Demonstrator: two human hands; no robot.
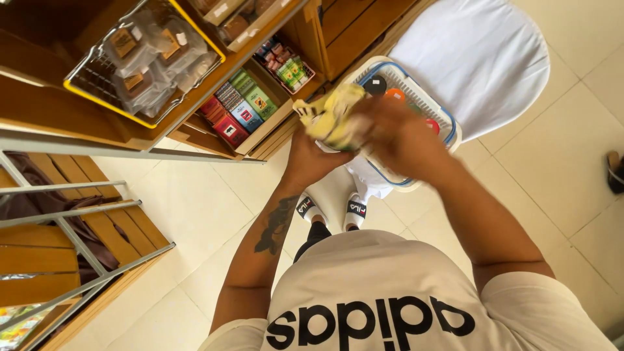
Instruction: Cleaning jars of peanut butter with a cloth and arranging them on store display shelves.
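Roughly, by part:

Left hand (311, 153): centre of the frame, palm up under a yellow cloth (333, 116), fingers curled around its lower side; the forearm below it carries a dark tattoo.

Right hand (389, 133): just right of centre, blurred, closed over the same cloth from the right; how tightly the fingers grip I cannot tell.

Yellow cloth: bunched and crumpled between both hands, upper centre of the frame, in front of the left end of a basket.

Basket (448, 123): white plastic with a blue rim, behind the hands at upper centre; dark, orange and red round items show inside it.

White cloth (478, 55): broad, smooth sheet at the upper right, beyond the basket.

Wooden shelf (260, 130): upper left, holding rows of small coloured boxes (237, 110).

Wire basket (140, 55): yellow-rimmed, top left, filled with clear wrapped packets.

Floor (195, 201): pale tiles; white slippers (331, 198) below the hands at the centre.

Metal rack (78, 227): grey bars over wooden slats at the lower left.
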